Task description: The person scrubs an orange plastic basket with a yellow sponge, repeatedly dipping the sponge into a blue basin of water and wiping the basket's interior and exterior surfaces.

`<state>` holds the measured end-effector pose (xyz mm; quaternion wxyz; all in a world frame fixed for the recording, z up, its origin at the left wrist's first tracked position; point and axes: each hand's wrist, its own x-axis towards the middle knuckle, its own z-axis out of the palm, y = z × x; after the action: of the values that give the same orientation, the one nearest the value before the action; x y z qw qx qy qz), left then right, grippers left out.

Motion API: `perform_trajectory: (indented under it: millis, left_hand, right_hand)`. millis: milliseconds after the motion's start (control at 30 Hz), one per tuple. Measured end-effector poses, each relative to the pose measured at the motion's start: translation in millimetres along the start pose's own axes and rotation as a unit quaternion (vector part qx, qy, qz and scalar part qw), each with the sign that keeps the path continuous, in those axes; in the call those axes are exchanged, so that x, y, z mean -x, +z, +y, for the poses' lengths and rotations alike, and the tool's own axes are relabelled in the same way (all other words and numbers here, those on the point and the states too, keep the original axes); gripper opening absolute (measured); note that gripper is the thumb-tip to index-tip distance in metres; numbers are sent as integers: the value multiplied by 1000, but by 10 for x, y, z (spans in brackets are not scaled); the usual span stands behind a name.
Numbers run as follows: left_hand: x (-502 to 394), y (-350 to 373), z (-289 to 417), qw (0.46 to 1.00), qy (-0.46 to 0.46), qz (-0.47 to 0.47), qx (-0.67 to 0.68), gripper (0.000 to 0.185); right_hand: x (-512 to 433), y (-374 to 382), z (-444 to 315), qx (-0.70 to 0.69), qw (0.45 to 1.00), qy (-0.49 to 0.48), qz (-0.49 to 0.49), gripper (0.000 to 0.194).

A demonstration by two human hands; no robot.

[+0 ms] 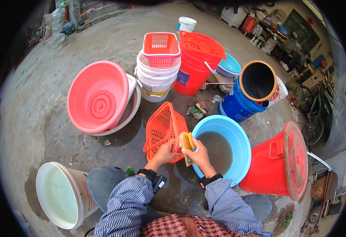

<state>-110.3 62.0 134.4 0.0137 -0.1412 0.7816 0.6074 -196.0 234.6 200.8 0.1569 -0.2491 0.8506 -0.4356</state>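
My left hand (164, 153) grips the near edge of an orange-red plastic basket (180, 121) with leaf-shaped cutouts, which is tilted so its inside shows. In my right hand (200, 154) is a yellow scrubbing brush (186, 141) with pale bristles turned toward the basket's side. Part of the brush is hidden by my fingers. Just right of the basket, beneath my right wrist, stands a light blue plastic basin (240, 148) holding murky grey-brown water (216, 149).
A white bucket of clear water (56, 192) stands by my left knee. Pink basin (99, 97), stacked white buckets (156, 84), red bucket (190, 71) and blue bucket (235, 103) ring the far side. A lidded red bin (267, 166) stands right. Wet rags (197, 110) lie on the concrete.
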Motion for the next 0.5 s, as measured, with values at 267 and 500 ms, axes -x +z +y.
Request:
perform_trajectory:
  millis: [267,500]
  left_hand:
    - [59,34,-126,992,-67,-34,102,74]
    - [116,-45,-90,986,-147,-67,-48,90]
  right_hand:
    - [368,131,-253,163,983,-57,-70,73]
    - [-529,328,-299,207,976,-9,-74,68]
